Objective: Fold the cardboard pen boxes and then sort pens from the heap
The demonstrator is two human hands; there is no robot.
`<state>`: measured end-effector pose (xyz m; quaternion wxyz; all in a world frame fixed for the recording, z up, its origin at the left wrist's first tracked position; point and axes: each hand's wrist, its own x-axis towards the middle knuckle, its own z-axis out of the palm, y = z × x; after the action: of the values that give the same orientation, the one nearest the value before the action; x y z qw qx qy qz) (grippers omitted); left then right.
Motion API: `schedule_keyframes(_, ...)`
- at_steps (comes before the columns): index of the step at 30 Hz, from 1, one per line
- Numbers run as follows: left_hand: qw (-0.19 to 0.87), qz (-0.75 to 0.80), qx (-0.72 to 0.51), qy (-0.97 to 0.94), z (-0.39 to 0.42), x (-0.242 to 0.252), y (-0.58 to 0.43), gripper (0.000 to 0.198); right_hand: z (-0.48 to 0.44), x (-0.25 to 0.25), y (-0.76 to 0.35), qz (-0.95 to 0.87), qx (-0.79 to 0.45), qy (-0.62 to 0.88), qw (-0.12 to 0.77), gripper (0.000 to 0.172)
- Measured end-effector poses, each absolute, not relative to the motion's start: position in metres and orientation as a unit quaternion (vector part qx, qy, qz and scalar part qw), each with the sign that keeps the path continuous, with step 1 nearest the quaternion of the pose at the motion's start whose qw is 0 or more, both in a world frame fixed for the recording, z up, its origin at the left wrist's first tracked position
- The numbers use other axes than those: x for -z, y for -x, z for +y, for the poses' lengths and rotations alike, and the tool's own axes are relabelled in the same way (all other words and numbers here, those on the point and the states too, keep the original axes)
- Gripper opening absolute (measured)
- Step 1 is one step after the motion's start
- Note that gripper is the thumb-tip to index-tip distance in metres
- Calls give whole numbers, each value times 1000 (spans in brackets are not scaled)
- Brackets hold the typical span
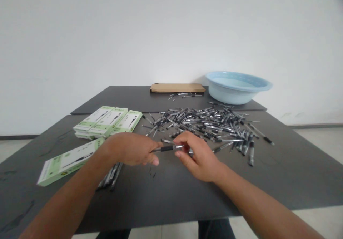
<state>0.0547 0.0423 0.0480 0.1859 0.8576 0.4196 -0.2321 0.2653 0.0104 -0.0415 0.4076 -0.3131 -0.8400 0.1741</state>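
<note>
My left hand (135,149) pinches a black-gripped gel pen (167,148) between thumb and fingers, its bare metal tip pointing right. Close to that tip, my right hand (197,155) is closed, thumb and fingers curled together. A small, clear-greyish piece shows between its fingers, too little of it to name. Beneath my left forearm lies a small row of pens (109,176), partly covered by the arm. A green-and-white pen box (71,160) lies flat to the left, one end behind my left wrist. Behind my hands spreads a big loose pile of pens (203,122).
Several more green-and-white pen boxes (107,120) are stacked at the left. At the back right stands a light blue basin (233,92). A flat brown cardboard piece (177,87) lies at the table's back, with a few loose pen parts (184,95) before it.
</note>
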Motion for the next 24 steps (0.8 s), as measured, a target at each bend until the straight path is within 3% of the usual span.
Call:
schedule_keyframes(8,186,418,250,-853,42,-50,-57,42,15,40,-265,-850,-145,285,419,7)
schedule_keyframes(18,207,407,236,-858,43,-48,-55,43,13,40,-265,-864,-101,295,396,16)
schedule_keyframes(24,196,406,219,-865,41,-44,-55,39,13,42,-264,-870,-79,312,374,32)
